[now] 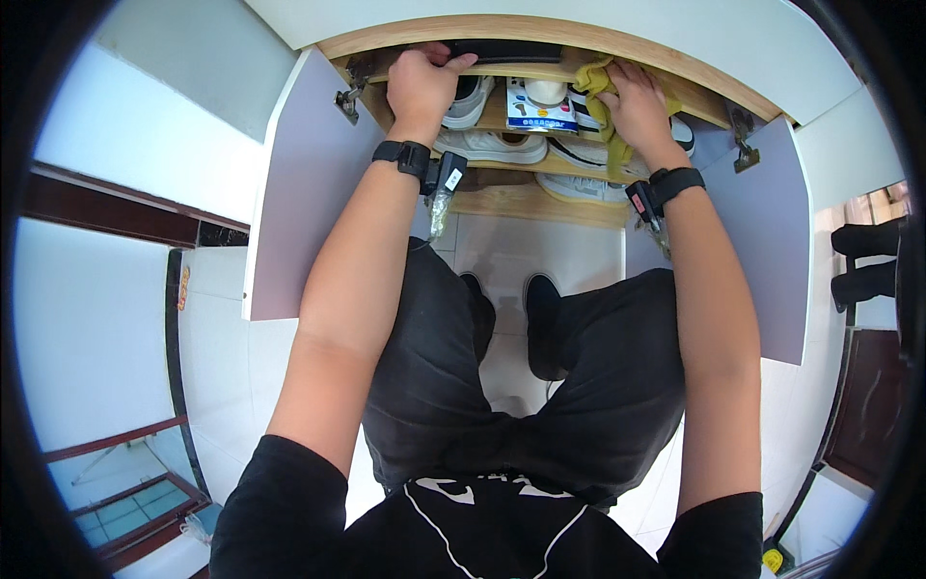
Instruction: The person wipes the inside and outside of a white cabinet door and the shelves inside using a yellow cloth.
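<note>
Before me is an open shoe cabinet with wooden shelves [499, 199]. My left hand [423, 87] is at its upper shelf, thumb and fingers at the left end of a flat black object [514, 51]; some fingers are hidden. My right hand [636, 101] holds a yellow cloth [597, 79] against the right part of the same shelf, and the cloth hangs over its front edge. Between the hands, on the shelf below, sits a printed packet [542, 119] with a round white object [546, 92] on it. White shoes [495, 147] fill the shelves around it.
The left cabinet door [311, 195] and the right cabinet door [774, 239] stand swung out on metal hinges, flanking my forearms. A light sneaker [582, 188] rests on the bottom shelf. My knees and black shoes [542, 311] are close below, on the tiled floor [506, 246].
</note>
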Available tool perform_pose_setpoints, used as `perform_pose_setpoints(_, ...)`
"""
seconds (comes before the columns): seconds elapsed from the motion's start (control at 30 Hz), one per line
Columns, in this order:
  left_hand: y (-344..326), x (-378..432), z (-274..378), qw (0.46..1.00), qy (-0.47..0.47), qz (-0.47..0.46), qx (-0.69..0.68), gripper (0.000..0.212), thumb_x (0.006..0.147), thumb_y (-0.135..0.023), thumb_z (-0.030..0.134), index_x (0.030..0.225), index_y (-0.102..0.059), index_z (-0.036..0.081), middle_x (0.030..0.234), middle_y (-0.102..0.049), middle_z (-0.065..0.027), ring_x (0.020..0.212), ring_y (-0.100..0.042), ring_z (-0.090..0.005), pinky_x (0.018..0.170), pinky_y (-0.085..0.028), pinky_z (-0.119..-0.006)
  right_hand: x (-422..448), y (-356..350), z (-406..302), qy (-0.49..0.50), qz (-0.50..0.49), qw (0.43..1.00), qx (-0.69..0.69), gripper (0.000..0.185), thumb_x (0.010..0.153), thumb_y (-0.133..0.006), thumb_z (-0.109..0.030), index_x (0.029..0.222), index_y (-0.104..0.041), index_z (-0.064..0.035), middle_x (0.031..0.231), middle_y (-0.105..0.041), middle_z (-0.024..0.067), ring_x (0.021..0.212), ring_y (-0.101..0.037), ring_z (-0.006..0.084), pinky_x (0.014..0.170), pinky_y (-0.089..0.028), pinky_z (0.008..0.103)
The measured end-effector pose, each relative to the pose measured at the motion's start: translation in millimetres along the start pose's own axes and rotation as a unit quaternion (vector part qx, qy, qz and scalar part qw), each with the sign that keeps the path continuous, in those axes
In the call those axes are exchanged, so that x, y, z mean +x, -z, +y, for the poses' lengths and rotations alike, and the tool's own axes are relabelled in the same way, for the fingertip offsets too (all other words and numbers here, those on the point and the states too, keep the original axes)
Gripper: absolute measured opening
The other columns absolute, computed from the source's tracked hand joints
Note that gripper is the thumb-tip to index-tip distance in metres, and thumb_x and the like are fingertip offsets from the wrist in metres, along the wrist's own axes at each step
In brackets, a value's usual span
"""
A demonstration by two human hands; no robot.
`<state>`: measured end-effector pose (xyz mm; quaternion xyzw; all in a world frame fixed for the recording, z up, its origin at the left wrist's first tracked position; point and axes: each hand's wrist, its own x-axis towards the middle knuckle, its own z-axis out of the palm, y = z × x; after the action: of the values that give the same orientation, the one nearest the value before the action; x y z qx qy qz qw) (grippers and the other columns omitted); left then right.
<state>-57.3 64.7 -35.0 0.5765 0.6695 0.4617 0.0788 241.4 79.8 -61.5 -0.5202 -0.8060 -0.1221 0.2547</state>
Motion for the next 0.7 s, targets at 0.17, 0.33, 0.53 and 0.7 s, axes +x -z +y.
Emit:
perform_pose_setpoints(0.17,-2.5,-1.0,3.9,1.0,0.011,0.012,0.025,0.042,0.071,-0.083,0.04,0.084,-0.071,0.002,0.083,-0.072,-0.0109,0.077,-0.068,-0.0282,0.072,-0.053,-0.038,1.6,-4.3,4.5,-0.005,0.007,0.999,-0.031,0.045,0.089,-0.06,-0.033,0.126,-0.058,-0.0074,0.132,-0.056,0.0143,0.126,-0.048,0.0306,0.108,-0.031,0.0462)
perform_pose_setpoints(0.33,-0.4,-0.2,-1.3,0.999,-0.022,0.031,0.007,0.039,0.073,-0.082,0.038,0.083,-0.07,0.002,0.078,-0.071,-0.0109,0.072,-0.068,-0.0249,0.07,-0.053,-0.035,-1.0,-1.6,3.6,-0.012,-0.012,1.0,-0.009,0.048,0.093,-0.055,-0.039,0.127,-0.057,-0.0057,0.132,-0.055,0.0181,0.125,-0.048,0.033,0.109,-0.031,0.046)
perform_pose_setpoints(0.53,7.6,-4.1,14.0,0.996,-0.004,-0.083,0.04,0.029,0.075,-0.079,0.029,0.085,-0.07,0.002,0.076,-0.07,-0.0079,0.07,-0.067,-0.0209,0.067,-0.052,-0.032,-11.6,10.7,15.5,-0.109,-0.055,0.992,-0.012,0.045,0.093,-0.055,-0.041,0.118,-0.063,-0.0056,0.115,-0.063,0.0192,0.113,-0.055,0.0339,0.103,-0.036,0.0433)
perform_pose_setpoints(0.7,5.5,-14.4,29.6,0.984,-0.074,-0.165,0.005,0.028,0.079,-0.075,0.022,0.099,-0.071,0.003,0.075,-0.069,-0.0061,0.065,-0.063,-0.0159,0.066,-0.051,-0.03,-5.2,18.4,1.0,-0.165,-0.036,0.985,-0.02,0.036,0.09,-0.059,-0.039,0.1,-0.071,-0.006,0.096,-0.069,0.0178,0.1,-0.062,0.0351,0.093,-0.044,0.0457)
